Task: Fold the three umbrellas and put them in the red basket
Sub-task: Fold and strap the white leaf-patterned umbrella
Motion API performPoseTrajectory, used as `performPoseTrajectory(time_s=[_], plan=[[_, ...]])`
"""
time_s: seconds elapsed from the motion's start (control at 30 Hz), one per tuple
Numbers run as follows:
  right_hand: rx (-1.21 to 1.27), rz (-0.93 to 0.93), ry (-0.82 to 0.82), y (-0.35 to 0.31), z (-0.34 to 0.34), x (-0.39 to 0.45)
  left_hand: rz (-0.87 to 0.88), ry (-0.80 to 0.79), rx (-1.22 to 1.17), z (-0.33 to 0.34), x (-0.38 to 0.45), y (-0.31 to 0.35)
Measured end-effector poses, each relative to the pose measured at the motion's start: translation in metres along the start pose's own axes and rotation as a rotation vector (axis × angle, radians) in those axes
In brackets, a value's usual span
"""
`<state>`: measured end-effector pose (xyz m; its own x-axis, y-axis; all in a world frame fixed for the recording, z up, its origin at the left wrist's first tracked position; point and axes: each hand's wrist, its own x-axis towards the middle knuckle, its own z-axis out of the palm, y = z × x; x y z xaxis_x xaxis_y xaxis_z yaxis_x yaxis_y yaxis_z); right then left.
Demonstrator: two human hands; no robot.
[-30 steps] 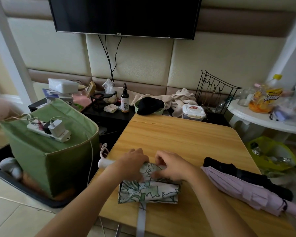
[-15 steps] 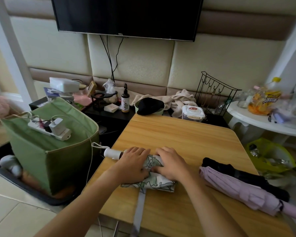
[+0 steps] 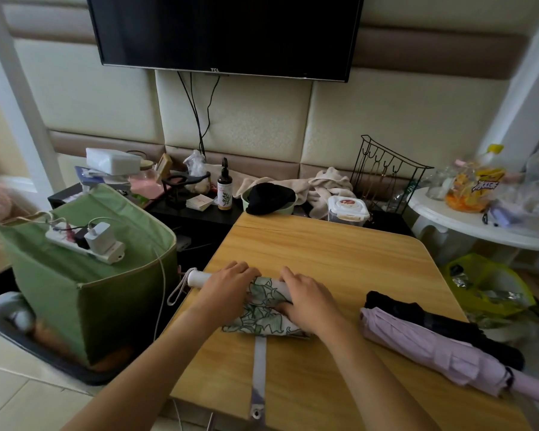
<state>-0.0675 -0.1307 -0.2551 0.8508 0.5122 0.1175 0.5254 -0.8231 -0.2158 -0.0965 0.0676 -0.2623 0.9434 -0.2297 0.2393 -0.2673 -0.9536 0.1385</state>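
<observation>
**Leaf-print umbrella being rolled tighter on the table**

Both hands are pressing down on the leaf-print umbrella (image 3: 262, 309), which is lying near the front-left edge of the wooden table (image 3: 324, 253). Compared with a second ago, the loose canopy flap is narrower and the bundle is sitting further from the person, so the fabric is being rolled up around the shaft; by my judgement this first umbrella is close to ready for strapping. The left hand (image 3: 223, 289) is lying over the end beside the white handle (image 3: 198, 277), fingers bent over the roll; the right hand (image 3: 307, 301) is covering the other end, fingers flattened and tucking cloth.

The canopy is thin, creased fabric, white with green leaves. Its pale closure strap (image 3: 259, 371) is trailing flat toward the near edge, ending in a metal snap. The lilac umbrella (image 3: 433, 349) and the black umbrella (image 3: 430, 321) are lying collapsed but loosely pleated, touching each other, on the right. No red basket is visible.
</observation>
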Motion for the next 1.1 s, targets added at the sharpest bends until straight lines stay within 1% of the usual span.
performPoseTrajectory(time_s=[0.07, 0.2, 0.3, 0.43, 0.47, 0.57, 0.67, 0.77, 0.87, 0.97, 1.03, 1.1], plan=[[-0.028, -0.028, 0.003, -0.001, -0.002, -0.001, -0.008, -0.064, 0.007, -0.003, 0.005, -0.003], [0.000, -0.056, 0.026, -0.001, -0.003, -0.003, -0.015, -0.198, 0.067, -0.006, 0.015, -0.005], [0.002, -0.057, 0.035, -0.002, -0.004, -0.003, -0.004, -0.253, 0.046, -0.007, 0.021, -0.010], [-0.028, -0.035, 0.009, -0.003, -0.005, -0.001, 0.029, -0.235, 0.045, -0.009, 0.023, -0.011], [-0.031, -0.018, -0.023, -0.004, -0.006, 0.000, 0.043, -0.220, 0.073, -0.008, 0.020, -0.009], [-0.063, 0.043, -0.183, -0.004, -0.013, 0.004, 0.094, -0.142, 0.130, -0.001, 0.010, -0.001], [-0.070, 0.069, -0.246, -0.003, -0.020, 0.004, 0.131, -0.056, 0.174, -0.003, 0.002, 0.002], [-0.086, 0.012, -0.190, -0.004, -0.022, 0.000, 0.095, -0.061, 0.218, -0.012, 0.001, 0.007], [-0.095, -0.088, -0.068, -0.007, -0.020, -0.008, 0.045, -0.157, 0.243, -0.019, 0.001, 0.010], [-0.122, -0.165, 0.079, -0.010, -0.022, -0.013, 0.003, -0.233, 0.168, -0.027, 0.002, 0.009], [-0.121, -0.182, 0.129, -0.012, -0.024, -0.015, -0.013, -0.234, 0.143, -0.034, 0.004, 0.008], [-0.115, -0.163, 0.141, -0.016, -0.025, -0.018, -0.004, -0.180, 0.166, -0.039, 0.003, 0.010]])
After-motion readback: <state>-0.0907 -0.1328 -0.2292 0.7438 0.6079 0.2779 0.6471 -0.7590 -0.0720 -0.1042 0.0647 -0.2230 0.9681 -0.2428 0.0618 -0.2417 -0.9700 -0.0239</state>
